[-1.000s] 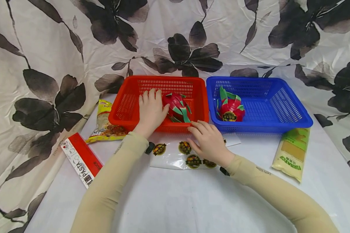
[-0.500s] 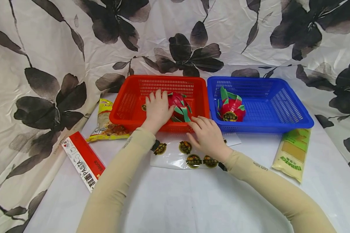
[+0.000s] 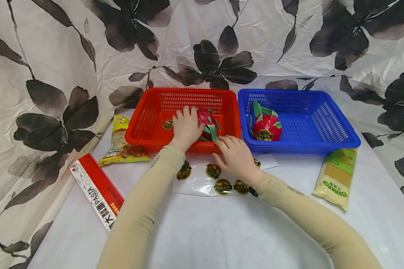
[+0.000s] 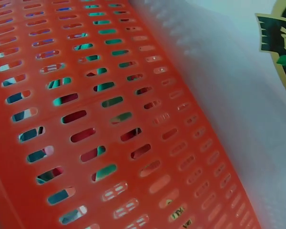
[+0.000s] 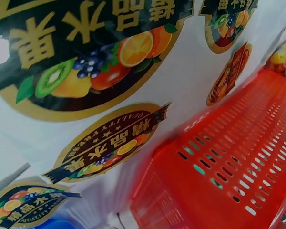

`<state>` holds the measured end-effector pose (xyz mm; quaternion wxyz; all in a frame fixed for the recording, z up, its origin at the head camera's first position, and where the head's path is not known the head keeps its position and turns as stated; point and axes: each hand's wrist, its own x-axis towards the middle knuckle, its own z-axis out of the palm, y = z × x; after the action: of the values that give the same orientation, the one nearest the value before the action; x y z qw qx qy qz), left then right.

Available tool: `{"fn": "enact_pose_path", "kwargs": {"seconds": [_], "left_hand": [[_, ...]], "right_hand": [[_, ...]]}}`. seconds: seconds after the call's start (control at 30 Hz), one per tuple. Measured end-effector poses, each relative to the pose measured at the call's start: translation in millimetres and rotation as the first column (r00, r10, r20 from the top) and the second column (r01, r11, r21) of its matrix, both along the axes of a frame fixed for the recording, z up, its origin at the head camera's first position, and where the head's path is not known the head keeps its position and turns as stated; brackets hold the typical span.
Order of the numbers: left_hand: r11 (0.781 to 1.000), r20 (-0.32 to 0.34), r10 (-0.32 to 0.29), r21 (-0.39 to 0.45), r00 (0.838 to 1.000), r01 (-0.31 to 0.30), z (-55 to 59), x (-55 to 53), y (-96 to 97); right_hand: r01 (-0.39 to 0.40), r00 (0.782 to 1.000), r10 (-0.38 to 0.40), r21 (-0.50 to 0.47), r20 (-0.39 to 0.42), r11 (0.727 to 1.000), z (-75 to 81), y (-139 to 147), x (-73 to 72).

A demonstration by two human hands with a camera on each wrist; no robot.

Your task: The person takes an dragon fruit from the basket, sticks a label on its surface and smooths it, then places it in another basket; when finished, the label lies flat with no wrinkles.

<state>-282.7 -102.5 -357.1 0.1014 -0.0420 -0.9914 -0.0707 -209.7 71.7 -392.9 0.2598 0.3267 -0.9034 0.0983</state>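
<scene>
Dragon fruit (image 3: 207, 121) with green-edged scales lies in the red basket (image 3: 148, 142), toward its right end. The person's left hand (image 3: 187, 129) reaches in from the front, fingers extended and slightly spread, its thumb overlapping the fruit's left side; whether it touches the skin is unclear. The right hand (image 3: 237, 157) is loosely opened at the basket's front rim, fingertips beside a green leaf tip, with no visible hold on anything. A round black-and-gold sticker (image 3: 167, 124) lies inside, left of the left hand. Just beside stands a blue basket (image 3: 309, 146) with a second dragon fruit (image 3: 266, 125). A sticker sheet (image 3: 195, 188) lies in front of the red basket, and a pasta box (image 3: 97, 192) lies at the left.
</scene>
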Motion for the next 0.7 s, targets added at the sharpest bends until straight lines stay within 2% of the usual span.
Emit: {"fn": "enact_pose_path", "kwargs": {"seconds": [0.13,0.3,0.53,0.7], "left_hand": [[1.000,0.035,0.019,0.001,0.999,-0.019,-2.1,-5.4,0.2],[0.999,0.084,0.041,0.004,0.996,-0.042,-3.1,-11.1,-0.1],[1.000,0.139,0.019,0.019,0.990,-0.022,2.6,-13.5,7.5],[1.000,0.202,-0.007,0.011,0.979,0.004,4.2,-15.9,12.5]], "right_hand": [[0.007,1.000,-0.007,0.007,0.016,1.000,-0.4,-0.7,-1.2],[0.016,1.000,-0.016,0.014,-0.001,1.000,-2.1,-0.4,-3.1],[0.012,0.998,-0.012,-0.009,-0.066,1.000,-3.7,-1.9,-6.6],[0.025,0.998,-0.025,0.001,-0.061,1.000,-4.8,-3.4,-7.6]]}}
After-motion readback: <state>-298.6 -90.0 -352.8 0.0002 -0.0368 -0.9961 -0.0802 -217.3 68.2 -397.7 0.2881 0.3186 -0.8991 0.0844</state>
